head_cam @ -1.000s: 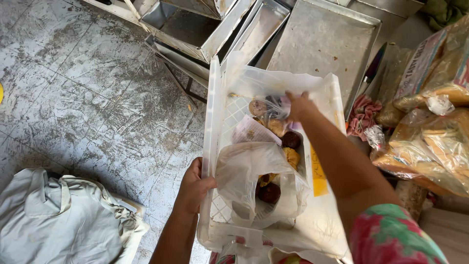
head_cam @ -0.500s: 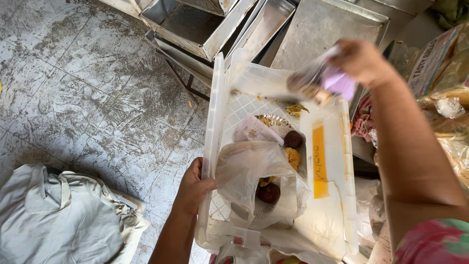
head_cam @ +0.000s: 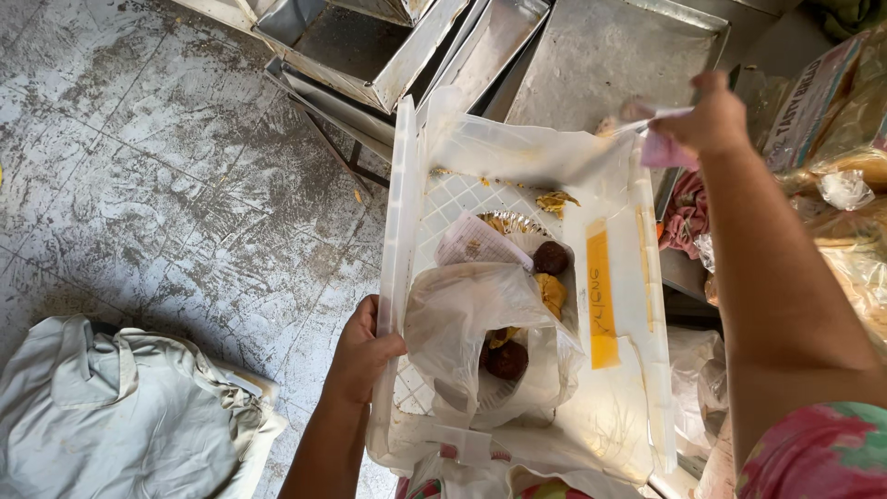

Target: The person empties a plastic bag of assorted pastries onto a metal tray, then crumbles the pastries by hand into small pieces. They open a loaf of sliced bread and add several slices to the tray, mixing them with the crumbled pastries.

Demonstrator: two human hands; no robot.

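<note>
Here the right hand (head_cam: 711, 115) was raised over the far right corner of the white plastic crate (head_cam: 395, 231), its grip pinched shut on a small clear bag (head_cam: 658, 134) with a pinkish patch; what the bag held was too blurred to tell. A second before, that same hand had been down inside the crate among the food, and half a second before it was already lifting with the bag, so the bag had come out of the crate and now hung above its rim, clear of the contents. The left hand (head_cam: 362, 349) was closed around the crate's near left wall, in the same place as before, holding the crate steady.

Inside the crate, toward its near end, a loose plastic bag (head_cam: 453, 323) stood open with a dark round pastry (head_cam: 507, 360) in it. Just beyond that lay another dark round pastry (head_cam: 552, 258), a yellowish piece (head_cam: 552, 294) and a slip of paper (head_cam: 480, 245). A yellow label strip (head_cam: 601, 296) ran along the crate's right side.

Beyond the crate's far end stood metal trays (head_cam: 591, 51), leaning. To its left, on the grey floor (head_cam: 139, 166), lay a pale cloth bag (head_cam: 111, 407). To its right, bagged goods were cut off by the frame edge and hard to make out, partly hidden by the right forearm.
</note>
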